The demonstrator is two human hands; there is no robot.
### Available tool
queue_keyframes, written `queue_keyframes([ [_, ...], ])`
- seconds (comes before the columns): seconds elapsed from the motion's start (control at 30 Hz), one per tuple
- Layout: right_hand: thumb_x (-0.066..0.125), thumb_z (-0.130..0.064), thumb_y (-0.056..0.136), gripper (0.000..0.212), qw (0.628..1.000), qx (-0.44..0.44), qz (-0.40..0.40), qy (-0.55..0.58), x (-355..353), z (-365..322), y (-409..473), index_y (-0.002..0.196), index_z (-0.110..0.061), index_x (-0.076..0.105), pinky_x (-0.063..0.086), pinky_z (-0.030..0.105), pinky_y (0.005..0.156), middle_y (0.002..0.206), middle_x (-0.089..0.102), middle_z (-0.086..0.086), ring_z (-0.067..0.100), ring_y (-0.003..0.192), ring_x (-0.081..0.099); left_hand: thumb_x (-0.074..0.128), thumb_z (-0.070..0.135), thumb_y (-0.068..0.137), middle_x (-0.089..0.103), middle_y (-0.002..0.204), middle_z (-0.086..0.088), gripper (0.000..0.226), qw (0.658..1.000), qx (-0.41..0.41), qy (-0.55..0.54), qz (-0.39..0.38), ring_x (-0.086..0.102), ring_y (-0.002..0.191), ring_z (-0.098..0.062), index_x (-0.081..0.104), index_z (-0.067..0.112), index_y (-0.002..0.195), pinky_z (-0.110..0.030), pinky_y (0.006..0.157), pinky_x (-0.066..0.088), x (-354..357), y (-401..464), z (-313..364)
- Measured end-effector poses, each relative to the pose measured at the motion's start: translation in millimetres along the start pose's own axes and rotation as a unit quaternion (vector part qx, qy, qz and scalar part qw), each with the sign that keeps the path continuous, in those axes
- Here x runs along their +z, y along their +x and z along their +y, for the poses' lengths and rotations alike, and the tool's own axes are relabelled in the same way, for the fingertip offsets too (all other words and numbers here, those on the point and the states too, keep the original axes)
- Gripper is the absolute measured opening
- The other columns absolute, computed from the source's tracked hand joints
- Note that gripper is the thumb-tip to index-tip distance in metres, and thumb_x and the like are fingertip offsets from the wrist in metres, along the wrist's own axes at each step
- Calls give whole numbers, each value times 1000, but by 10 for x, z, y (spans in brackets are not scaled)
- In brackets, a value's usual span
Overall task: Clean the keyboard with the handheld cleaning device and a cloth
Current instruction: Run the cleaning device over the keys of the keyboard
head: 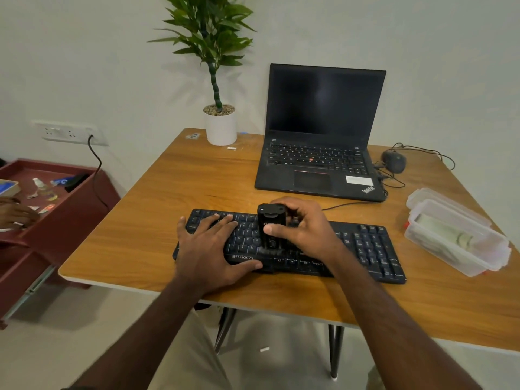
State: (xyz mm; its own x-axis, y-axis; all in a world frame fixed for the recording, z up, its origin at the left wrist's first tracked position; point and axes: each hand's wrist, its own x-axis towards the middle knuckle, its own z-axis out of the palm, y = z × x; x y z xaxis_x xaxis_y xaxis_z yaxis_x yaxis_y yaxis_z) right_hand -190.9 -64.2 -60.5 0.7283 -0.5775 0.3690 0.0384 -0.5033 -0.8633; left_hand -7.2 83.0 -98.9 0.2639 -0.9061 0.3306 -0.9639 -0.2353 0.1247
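The long black plastic keyboard lay across the wooden table's near edge. The left hand pressed flat on the keyboard's left end, fingers straight and spread apart. The right hand gripped the small black handheld cleaning device, fingers and thumb clamped round it, its blurred bristles down on the keyboard's middle keys. A black open laptop sat behind the keyboard.

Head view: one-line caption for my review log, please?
Right hand runs the cleaning device over the keyboard while the left hand steadies it.
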Motion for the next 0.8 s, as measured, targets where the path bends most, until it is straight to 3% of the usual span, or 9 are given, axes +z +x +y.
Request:
queue_keyframes([
  [0.07, 84, -24, 79, 30, 1000, 3, -16, -13, -117, 8, -23, 105, -15, 74, 54, 51, 73, 97, 72, 8, 35, 86, 66, 36, 101, 65, 61, 140, 5, 107, 1000, -1, -1, 0, 48, 137, -19, 62, 24, 134, -71, 113, 14, -1, -1, -4],
  [0.2, 84, -25, 78, 33, 999, -1, -30, -25, -330, 2, -70, 104, -9, 73, 50, 32, 63, 92, 72, 11, 23, 76, 65, 32, 102, 65, 59, 142, 5, 108, 1000, -2, -13, 3, 47, 137, -18, 62, 24, 134, -70, 113, 16, -13, -7, 2],
  [0.3, 85, -10, 78, 28, 998, 9, -43, -35, -480, -15, -95, 102, -4, 73, 48, 18, 68, 92, 73, 10, 8, 77, 64, 31, 102, 65, 59, 143, 5, 109, 1000, -2, -18, 5, 47, 137, -18, 62, 24, 134, -70, 114, 15, -15, -9, 0],
  [0.5, 84, -6, 78, 30, 1000, -17, 11, 0, -271, -72, -57, 106, -9, 74, 52, 23, 76, 97, 74, 0, 13, 85, 69, 30, 102, 66, 60, 142, 4, 109, 1000, -2, -8, -3, 47, 137, -19, 61, 24, 135, -69, 114, 17, -8, 5, -4],
  [0.6, 83, -5, 79, 30, 1000, -20, 0, 19, -89, -111, -18, 106, -12, 73, 52, 19, 76, 98, 74, -4, 7, 89, 69, 30, 101, 66, 60, 141, 4, 108, 1000, -1, -11, -3, 48, 136, -20, 61, 24, 135, -69, 113, 19, 0, 3, -17],
  [0.73, 84, -11, 80, 29, 1000, -15, -16, -5, -119, -60, -22, 107, -13, 73, 54, 37, 75, 99, 74, 5, 26, 90, 68, 32, 101, 66, 61, 140, 4, 107, 1000, 0, -13, -1, 48, 136, -19, 61, 24, 134, -69, 113, 19, 6, 1, -17],
  [0.8, 84, -15, 79, 30, 1000, -6, -25, -9, -256, -18, -50, 107, -13, 73, 55, 36, 76, 99, 73, 6, 26, 90, 68, 33, 101, 65, 60, 141, 5, 107, 1000, -1, -13, 0, 47, 136, -18, 61, 25, 135, -68, 114, 18, 5, -2, -23],
])
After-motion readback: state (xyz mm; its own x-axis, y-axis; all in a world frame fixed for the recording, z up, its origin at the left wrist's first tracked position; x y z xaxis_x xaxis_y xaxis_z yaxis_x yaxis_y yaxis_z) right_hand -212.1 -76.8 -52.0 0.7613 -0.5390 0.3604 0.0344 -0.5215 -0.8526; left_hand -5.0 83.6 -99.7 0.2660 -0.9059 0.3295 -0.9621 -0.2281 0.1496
